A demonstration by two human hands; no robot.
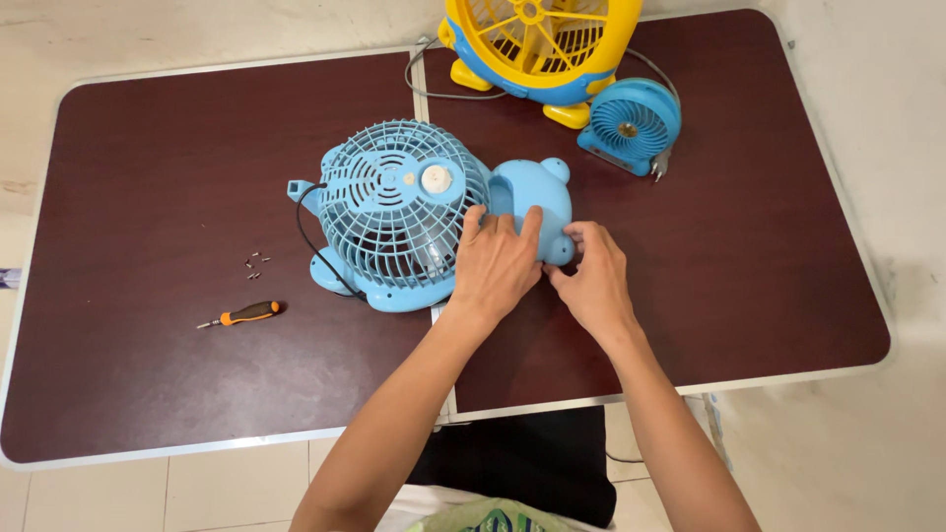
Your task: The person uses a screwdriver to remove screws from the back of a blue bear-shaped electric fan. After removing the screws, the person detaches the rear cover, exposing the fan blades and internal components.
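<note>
Tabletop (769, 266) of dark reddish-brown with a pale metal rim fills most of the view; a seam down its middle splits it into two halves. Three fans stand or lie on it. The largest, a yellow fan (532, 39) with blue trim, sits at the far edge and is cut off by the frame. Next in size is the light-blue fan (399, 212), lying face-up near the middle across the seam: one round ribbed grille with a white hub, a rounded animal-shaped base (537, 192) with two small ear-like bumps to its right, and one black cord (313, 241) looping along its left side. The smallest, a blue mini fan (631, 126), leans just beside the yellow one, a grey cable running behind it. Two hands work at the light-blue fan: the left hand (498, 261) lies flat with fingers spread over the join of grille and base, and the right hand (589, 276) pinches the base's lower edge with its fingertips. One orange-handled screwdriver (244, 315) lies well to the left, and near it a small cluster of about five loose screws (256, 264).
</note>
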